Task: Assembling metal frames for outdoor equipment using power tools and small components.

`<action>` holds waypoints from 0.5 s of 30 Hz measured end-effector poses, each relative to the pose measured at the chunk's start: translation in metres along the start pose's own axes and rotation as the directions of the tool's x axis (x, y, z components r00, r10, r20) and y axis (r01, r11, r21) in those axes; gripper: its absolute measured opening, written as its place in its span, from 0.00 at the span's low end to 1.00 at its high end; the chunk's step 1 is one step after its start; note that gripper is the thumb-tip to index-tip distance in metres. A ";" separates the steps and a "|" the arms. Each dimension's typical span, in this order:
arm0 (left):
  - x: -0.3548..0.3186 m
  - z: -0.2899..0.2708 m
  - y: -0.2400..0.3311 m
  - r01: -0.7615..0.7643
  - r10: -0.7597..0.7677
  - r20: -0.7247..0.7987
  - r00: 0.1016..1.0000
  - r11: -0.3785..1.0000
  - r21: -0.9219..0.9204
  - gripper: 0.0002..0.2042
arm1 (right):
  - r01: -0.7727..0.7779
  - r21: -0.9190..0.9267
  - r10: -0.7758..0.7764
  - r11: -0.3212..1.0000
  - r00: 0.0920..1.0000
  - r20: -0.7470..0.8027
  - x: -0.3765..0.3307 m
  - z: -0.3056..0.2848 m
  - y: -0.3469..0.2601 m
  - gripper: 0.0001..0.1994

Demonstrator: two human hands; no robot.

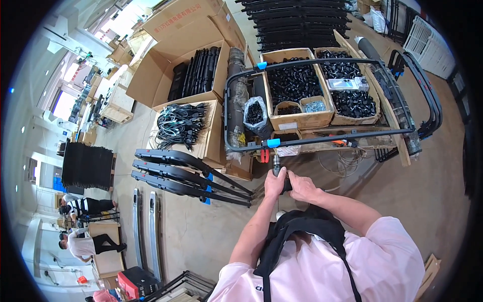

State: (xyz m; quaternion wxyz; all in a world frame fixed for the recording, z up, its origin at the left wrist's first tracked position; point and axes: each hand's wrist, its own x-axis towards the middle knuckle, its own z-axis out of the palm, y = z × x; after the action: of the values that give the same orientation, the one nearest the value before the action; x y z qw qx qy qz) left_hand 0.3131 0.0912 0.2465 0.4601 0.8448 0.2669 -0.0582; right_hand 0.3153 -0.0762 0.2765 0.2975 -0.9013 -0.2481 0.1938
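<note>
Both my hands are wrapped round a dark power drill (pixel 276 165); its nose points away from me. My left hand (pixel 274 183) closes on the body, while my right hand (pixel 301 186) is at the handle side, its fingertips partly hidden. Just beyond the drill runs the near bar of a black rectangular tube frame (pixel 327 138). Blue clips (pixel 273 143) sit on that frame, one of them close to the drill's nose. Whether the nose touches the bar I cannot tell. Red-handled pliers (pixel 264 155) hang beside it.
Under the frame stand cartons of small black parts (pixel 294 122) and a bag of black pieces (pixel 255 113). Cables (pixel 182 123) lie on a box at left, near stacked black frame parts (pixel 173 166). More bent frames (pixel 427 95) stand right. Two people (pixel 83 244) are far left.
</note>
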 end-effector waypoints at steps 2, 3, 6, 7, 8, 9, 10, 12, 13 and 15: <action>0.000 0.001 0.002 -0.009 0.009 -0.011 1.000 1.000 0.003 0.28 | 0.007 -0.004 -0.007 1.000 1.000 -0.006 0.000 -0.002 0.001 0.41; 0.000 0.001 0.003 -0.019 0.019 -0.019 1.000 1.000 0.007 0.29 | 0.011 -0.009 -0.011 1.000 1.000 -0.014 0.000 -0.002 0.001 0.42; 0.006 -0.001 -0.003 -0.008 0.008 -0.024 1.000 1.000 -0.008 0.29 | 0.031 -0.035 -0.032 0.999 0.999 -0.022 0.004 -0.005 -0.007 0.44; 0.006 -0.001 -0.001 -0.010 0.010 -0.018 1.000 1.000 -0.012 0.29 | 0.025 -0.039 -0.026 0.999 0.999 -0.023 0.003 -0.008 -0.008 0.44; 0.006 0.000 0.002 -0.002 0.002 -0.004 1.000 1.000 -0.009 0.29 | 0.002 -0.032 -0.003 0.999 1.000 -0.012 0.003 -0.011 -0.009 0.42; 0.007 0.000 0.005 0.007 -0.007 0.009 1.000 1.000 -0.006 0.30 | -0.021 -0.025 0.021 0.999 1.000 -0.001 0.003 -0.014 -0.010 0.40; 0.009 0.000 0.003 0.005 -0.005 0.007 1.000 1.000 -0.013 0.30 | -0.019 -0.032 0.019 0.999 1.000 0.000 0.005 -0.013 -0.010 0.40; 0.016 -0.003 0.000 0.004 -0.003 0.014 1.000 0.999 -0.043 0.30 | 0.062 -0.109 -0.061 0.992 0.998 0.012 0.011 -0.012 -0.011 0.33; 0.014 -0.002 0.004 0.001 0.001 0.025 1.000 0.999 -0.049 0.30 | 0.050 -0.116 -0.049 0.992 0.999 0.010 0.011 -0.008 -0.008 0.33; 0.013 0.000 0.016 0.013 -0.012 0.049 0.999 1.000 -0.023 0.31 | 0.134 -0.117 -0.145 0.984 0.985 -0.089 0.013 -0.003 0.000 0.27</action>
State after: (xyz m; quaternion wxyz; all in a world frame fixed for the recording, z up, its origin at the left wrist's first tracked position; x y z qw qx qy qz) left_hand 0.3321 0.0896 0.2537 0.4761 0.8359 0.2615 -0.0783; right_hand 0.3272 -0.0701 0.2765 0.2718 -0.9051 -0.3063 0.1142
